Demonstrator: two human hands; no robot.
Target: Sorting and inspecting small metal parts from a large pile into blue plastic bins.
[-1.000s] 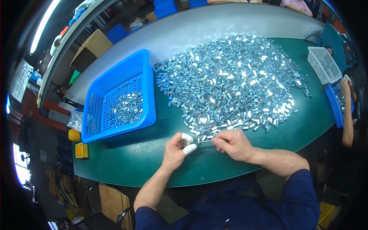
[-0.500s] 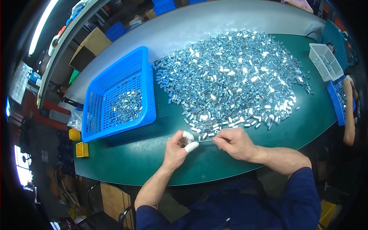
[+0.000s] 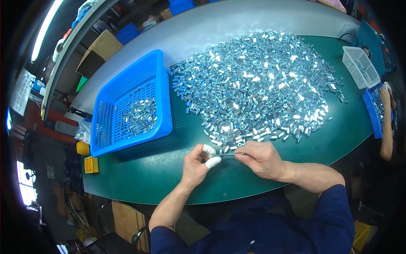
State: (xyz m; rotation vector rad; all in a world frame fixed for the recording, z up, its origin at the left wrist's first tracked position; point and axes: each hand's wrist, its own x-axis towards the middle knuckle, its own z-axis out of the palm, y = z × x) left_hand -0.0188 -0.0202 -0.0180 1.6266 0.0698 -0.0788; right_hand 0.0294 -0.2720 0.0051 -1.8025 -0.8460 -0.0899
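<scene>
1. Right hand (image 3: 264,160) is closed in a pinch on the rod (image 3: 230,154); left hand (image 3: 194,168) is held at its other end, but whether anything is clamped between the white-wrapped fingertips (image 3: 213,162) cannot be told.
2. The rod is held between the hands, over the near part of the green table (image 3: 245,186). It looks thin, stiff and light; being smooth, it may be slippery and is best gripped near its right end, by thumb and forefinger.
3. Just beyond, metal parts (image 3: 249,89) are heaped; seemingly hard and slick, they would best be pinched across their sides.
4. At left, more are held in a blue basket (image 3: 166,101).
</scene>
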